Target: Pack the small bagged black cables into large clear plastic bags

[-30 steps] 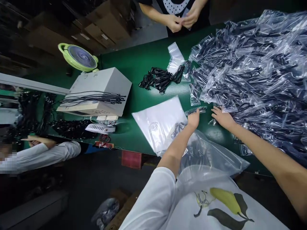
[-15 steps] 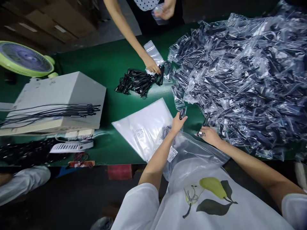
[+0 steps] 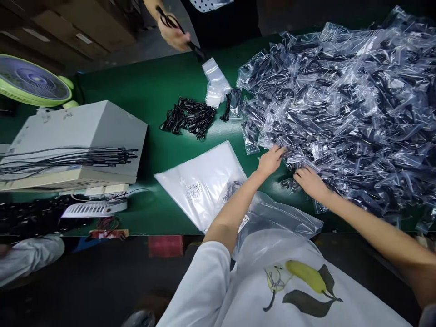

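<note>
Head view: left hand (image 3: 270, 161) grip spread, empty, touching bag pile (image 3: 340, 104) edge; right hand (image 3: 308, 181) grip curled at same edge, can't tell if holding. Bags likely light, slippery, floppy: pinch a corner.

The work surface is a long table (image 3: 153, 86) with a dark green top, and its near edge runs across the lower middle of the view. At the far left corner stands a light green fan (image 3: 30, 84). Just beside it, a pale grey box-shaped machine (image 3: 85, 127) takes the left end. Behind the far edge, brown cardboard boxes (image 3: 68, 27) are stacked in shadow, next to a grey floor strip (image 3: 143, 52). Below the near edge lies the dark floor (image 3: 102, 281). The table top is well lit, while the room around it is dim.
</note>
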### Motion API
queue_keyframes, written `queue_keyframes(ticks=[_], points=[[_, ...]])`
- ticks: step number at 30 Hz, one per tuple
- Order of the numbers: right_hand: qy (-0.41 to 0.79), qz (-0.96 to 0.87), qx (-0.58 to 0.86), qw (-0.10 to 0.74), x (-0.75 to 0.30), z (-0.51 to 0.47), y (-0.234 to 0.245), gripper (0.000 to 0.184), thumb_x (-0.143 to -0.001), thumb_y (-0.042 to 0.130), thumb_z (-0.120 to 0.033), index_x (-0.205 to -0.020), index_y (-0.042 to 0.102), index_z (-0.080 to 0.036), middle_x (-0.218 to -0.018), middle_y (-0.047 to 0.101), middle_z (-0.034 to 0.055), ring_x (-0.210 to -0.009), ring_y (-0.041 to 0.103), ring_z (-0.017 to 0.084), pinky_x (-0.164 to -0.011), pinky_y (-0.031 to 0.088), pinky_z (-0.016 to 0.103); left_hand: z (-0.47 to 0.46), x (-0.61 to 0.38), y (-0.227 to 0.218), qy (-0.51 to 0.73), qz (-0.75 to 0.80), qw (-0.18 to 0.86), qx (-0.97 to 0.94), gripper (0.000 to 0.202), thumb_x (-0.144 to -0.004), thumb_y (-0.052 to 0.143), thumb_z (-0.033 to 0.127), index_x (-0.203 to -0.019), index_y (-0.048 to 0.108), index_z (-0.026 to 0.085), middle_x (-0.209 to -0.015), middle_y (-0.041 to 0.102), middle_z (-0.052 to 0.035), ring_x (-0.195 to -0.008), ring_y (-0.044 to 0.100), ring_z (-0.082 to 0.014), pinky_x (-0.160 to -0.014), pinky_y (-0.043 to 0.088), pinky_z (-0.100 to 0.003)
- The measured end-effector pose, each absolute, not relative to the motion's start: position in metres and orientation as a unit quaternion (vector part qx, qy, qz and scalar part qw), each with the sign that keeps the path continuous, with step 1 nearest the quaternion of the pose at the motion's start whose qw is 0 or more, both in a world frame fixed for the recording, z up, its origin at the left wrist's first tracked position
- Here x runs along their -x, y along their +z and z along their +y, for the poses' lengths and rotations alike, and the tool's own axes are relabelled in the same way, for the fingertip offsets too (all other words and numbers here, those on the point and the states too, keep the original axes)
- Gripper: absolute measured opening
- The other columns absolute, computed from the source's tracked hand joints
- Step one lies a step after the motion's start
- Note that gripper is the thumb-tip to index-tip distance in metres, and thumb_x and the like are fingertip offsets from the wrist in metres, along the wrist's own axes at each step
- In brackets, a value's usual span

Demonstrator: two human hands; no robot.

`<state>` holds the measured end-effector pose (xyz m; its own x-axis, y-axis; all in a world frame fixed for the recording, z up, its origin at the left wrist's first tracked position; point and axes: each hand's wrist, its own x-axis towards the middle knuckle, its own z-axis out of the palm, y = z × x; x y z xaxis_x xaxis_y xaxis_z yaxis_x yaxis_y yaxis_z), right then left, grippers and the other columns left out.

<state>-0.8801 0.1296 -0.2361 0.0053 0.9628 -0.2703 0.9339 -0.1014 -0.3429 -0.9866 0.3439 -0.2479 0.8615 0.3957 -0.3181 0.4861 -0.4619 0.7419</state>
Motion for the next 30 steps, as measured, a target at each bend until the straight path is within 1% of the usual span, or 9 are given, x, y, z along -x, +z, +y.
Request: queue_keyframes(ticks=[2, 5, 8, 11, 14, 17, 21, 25, 30], points=[[0.257, -0.596, 0.756, 0.082, 0.888, 0.111, -0.220, 0.038, -0.086, 0.043, -0.005, -0.116, 0.064, -0.015, -0.115, 0.065, 0.0157, -0.107, 0.061, 0.030, -0.101, 0.047, 0.047, 0.352, 0.960, -0.253, -0.087, 0.240, 0.482, -0.838, 0.053, -0.089, 0.052, 0.015, -0.142, 0.056, 0.024, -0.127, 0.064, -0.0097, -0.115, 0.061, -0.0266, -0.096, 0.047, -0.033], [0.346, -0.438, 0.817, 0.145, 0.895, 0.089, -0.202, 0.027, -0.090, 0.051, -0.023, -0.114, 0.063, -0.018, -0.108, 0.070, 0.0134, -0.099, 0.066, 0.030, -0.083, 0.052, 0.041, 0.350, 0.924, -0.265, -0.100, 0.288, 0.579, -0.756, 0.040, -0.090, 0.052, 0.021, -0.128, 0.066, 0.020, -0.112, 0.071, -0.0080, -0.103, 0.066, -0.0259, -0.092, 0.049, -0.033], [0.444, -0.279, 0.832, 0.183, 0.894, 0.082, -0.191, 0.034, -0.090, 0.054, -0.054, -0.083, 0.064, -0.022, -0.080, 0.072, 0.0082, -0.078, 0.068, 0.028, -0.072, 0.051, 0.038, 0.332, 0.914, -0.273, -0.070, 0.365, 0.617, -0.694, 0.028, -0.092, 0.053, 0.032, -0.108, 0.071, 0.019, -0.102, 0.073, -0.0079, -0.098, 0.067, -0.0266, -0.091, 0.049, -0.034], [0.508, -0.216, 0.793, 0.259, 0.881, 0.089, -0.179, 0.051, -0.093, 0.045, -0.062, -0.063, 0.056, -0.023, -0.063, 0.066, 0.0050, -0.067, 0.065, 0.024, -0.072, 0.051, 0.037, 0.308, 0.932, -0.273, -0.031, 0.430, 0.603, -0.671, 0.030, -0.091, 0.059, 0.042, -0.106, 0.067, 0.018, -0.110, 0.071, -0.0113, -0.108, 0.065, -0.0299, -0.095, 0.047, -0.037], [0.421, -0.280, 0.813, 0.288, 0.853, 0.112, -0.160, 0.040, -0.095, 0.050, -0.053, -0.077, 0.066, -0.022, -0.085, 0.072, 0.0074, -0.078, 0.066, 0.024, -0.078, 0.051, 0.037, 0.289, 0.969, -0.270, 0.008, 0.457, 0.664, -0.592, 0.043, -0.084, 0.070, 0.040, -0.120, 0.055, 0.020, -0.108, 0.071, -0.0095, -0.100, 0.069, -0.0264, -0.093, 0.050, -0.039], [0.241, -0.482, 0.822, 0.184, 0.812, 0.156, -0.146, 0.016, -0.093, 0.056, -0.027, -0.101, 0.068, -0.020, -0.103, 0.069, 0.0104, -0.090, 0.062, 0.026, -0.082, 0.047, 0.040, 0.283, 1.007, -0.262, 0.042, 0.455, 0.790, -0.409, 0.068, -0.077, 0.079, 0.035, -0.131, 0.041, 0.020, -0.103, 0.072, -0.0081, -0.085, 0.072, -0.0217, -0.090, 0.053, -0.042], [0.132, -0.740, 0.659, 0.017, 0.761, 0.240, -0.161, 0.041, -0.090, 0.042, 0.002, -0.117, 0.067, -0.018, -0.102, 0.065, 0.0075, -0.096, 0.055, 0.018, -0.097, 0.035, 0.041, 0.296, 1.044, -0.240, 0.068, 0.412, 0.863, -0.286, 0.073, -0.066, 0.088, 0.032, -0.126, 0.050, 0.018, -0.116, 0.073, -0.0147, -0.104, 0.072, -0.0276, -0.097, 0.050, -0.045], [0.174, -0.809, 0.558, -0.059, 0.738, 0.298, -0.198, 0.033, -0.089, 0.048, 0.004, -0.104, 0.071, -0.015, -0.095, 0.065, 0.0053, -0.091, 0.052, 0.015, -0.094, 0.033, 0.039, 0.311, 1.067, -0.213, 0.071, 0.357, 0.883, -0.297, 0.052, -0.066, 0.088, 0.032, -0.112, 0.070, 0.014, -0.129, 0.069, -0.0171, -0.118, 0.067, -0.0315, -0.106, 0.044, -0.044], [0.162, -0.760, 0.629, -0.029, 0.732, 0.282, -0.201, 0.023, -0.092, 0.050, 0.001, -0.098, 0.070, -0.008, -0.113, 0.065, 0.0174, -0.113, 0.050, 0.020, -0.104, 0.025, 0.046, 0.315, 1.083, -0.194, 0.127, 0.368, 0.881, -0.268, 0.045, -0.062, 0.089, 0.024, -0.104, 0.076, 0.016, -0.104, 0.078, -0.0095, -0.108, 0.070, -0.0261, -0.110, 0.041, -0.044]])
